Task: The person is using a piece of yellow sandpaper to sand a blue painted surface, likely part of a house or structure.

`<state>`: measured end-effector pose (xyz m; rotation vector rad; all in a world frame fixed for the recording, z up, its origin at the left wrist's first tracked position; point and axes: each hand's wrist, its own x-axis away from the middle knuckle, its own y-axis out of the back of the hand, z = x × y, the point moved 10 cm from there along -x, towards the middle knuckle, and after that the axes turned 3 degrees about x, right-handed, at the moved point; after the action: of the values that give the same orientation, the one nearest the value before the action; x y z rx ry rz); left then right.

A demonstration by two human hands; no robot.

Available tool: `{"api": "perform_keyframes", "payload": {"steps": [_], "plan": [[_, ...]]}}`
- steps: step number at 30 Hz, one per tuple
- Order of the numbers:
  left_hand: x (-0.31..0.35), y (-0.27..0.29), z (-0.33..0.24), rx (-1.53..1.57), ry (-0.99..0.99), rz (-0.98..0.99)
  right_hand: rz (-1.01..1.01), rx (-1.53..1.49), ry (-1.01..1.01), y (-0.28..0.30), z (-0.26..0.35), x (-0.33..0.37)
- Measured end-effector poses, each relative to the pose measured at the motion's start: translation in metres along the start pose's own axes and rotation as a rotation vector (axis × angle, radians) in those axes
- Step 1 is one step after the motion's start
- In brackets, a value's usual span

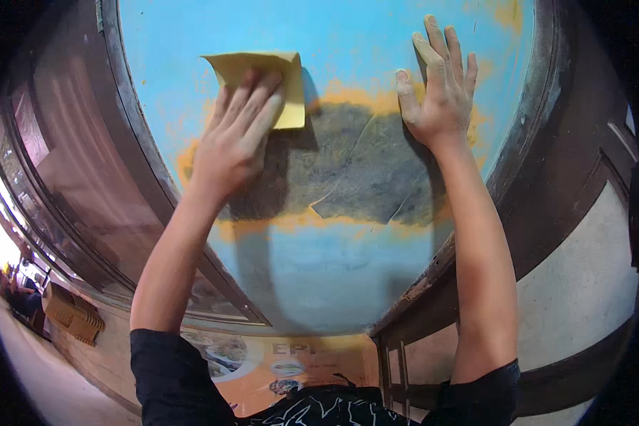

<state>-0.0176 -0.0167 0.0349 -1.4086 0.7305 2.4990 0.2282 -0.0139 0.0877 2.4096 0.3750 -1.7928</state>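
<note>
My left hand (pixel 234 145) has its fingers pressed on a yellow sheet of sandpaper (pixel 290 103), holding it against a blue-painted panel (pixel 355 46). The far left corner of the sheet curls up. On the panel, a dark grey bare patch (pixel 355 167) with thin crack-like lines is ringed by orange. The left wrist is over the patch's left side. My right hand (pixel 440 99), pale with dust, rests on the panel beyond the patch's right side, fingers apart and nothing in it.
A dark wooden frame (pixel 138 106) borders the panel on both sides. Below lies an orange printed sheet (pixel 312 369). A brown slatted object (pixel 72 314) stands at the lower left, near a bright opening. Pale wall panels (pixel 575 277) show at the right.
</note>
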Motion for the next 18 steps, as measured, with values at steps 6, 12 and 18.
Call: {"api": "perform_keyframes", "payload": {"steps": [6,12,18], "plan": [[0.002,0.004,-0.051,0.024,-0.062,0.080,-0.003,0.015,0.022,0.033,-0.003,0.002],[-0.044,0.061,-0.042,-0.006,0.004,-0.147,-0.020,0.010,0.027,0.068,-0.007,0.000],[-0.007,0.044,-0.102,0.058,-0.016,0.012,-0.001,-0.020,0.010,0.096,-0.010,0.007]]}}
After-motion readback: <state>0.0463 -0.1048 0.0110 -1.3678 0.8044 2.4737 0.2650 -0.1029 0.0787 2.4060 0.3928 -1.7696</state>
